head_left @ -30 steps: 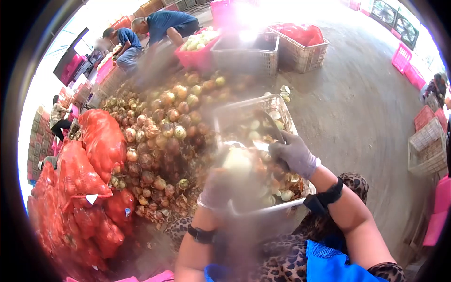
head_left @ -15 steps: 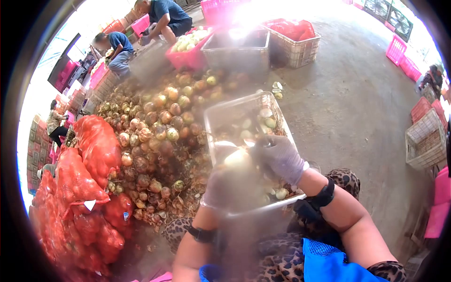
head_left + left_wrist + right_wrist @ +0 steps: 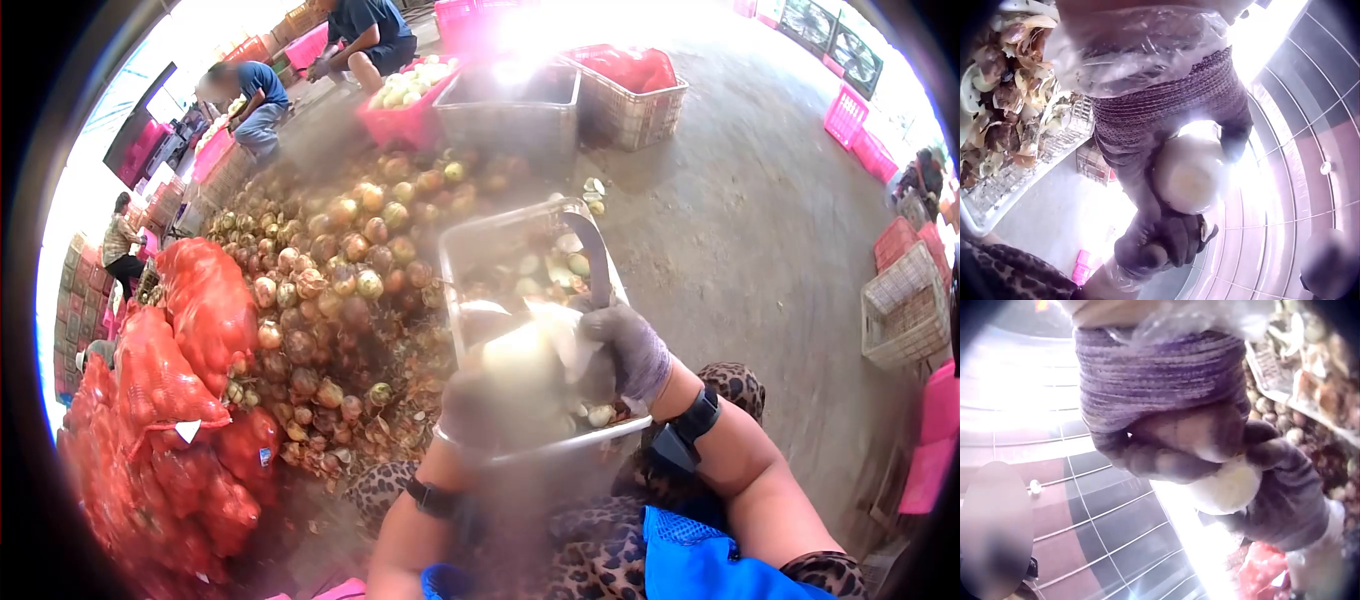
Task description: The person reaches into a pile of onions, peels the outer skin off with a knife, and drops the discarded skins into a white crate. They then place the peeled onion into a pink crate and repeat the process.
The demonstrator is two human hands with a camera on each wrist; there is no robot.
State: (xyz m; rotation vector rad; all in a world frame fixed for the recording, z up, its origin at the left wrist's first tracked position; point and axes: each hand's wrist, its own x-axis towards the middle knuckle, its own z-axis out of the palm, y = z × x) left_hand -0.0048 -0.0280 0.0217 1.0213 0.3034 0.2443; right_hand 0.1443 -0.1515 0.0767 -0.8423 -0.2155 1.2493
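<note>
Gripping onion [image 3: 515,350] in your left hand [image 3: 478,400], knife [image 3: 597,260] in right hand [image 3: 628,345]; knife just swung up clear, cut looks done.

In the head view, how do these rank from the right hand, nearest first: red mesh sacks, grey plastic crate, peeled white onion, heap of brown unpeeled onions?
1. Peeled white onion, touching the right hand, which grips a dark knife; on its left.
2. Grey plastic crate, beneath and ahead.
3. Heap of brown unpeeled onions, farther left.
4. Red mesh sacks, far left.
</note>
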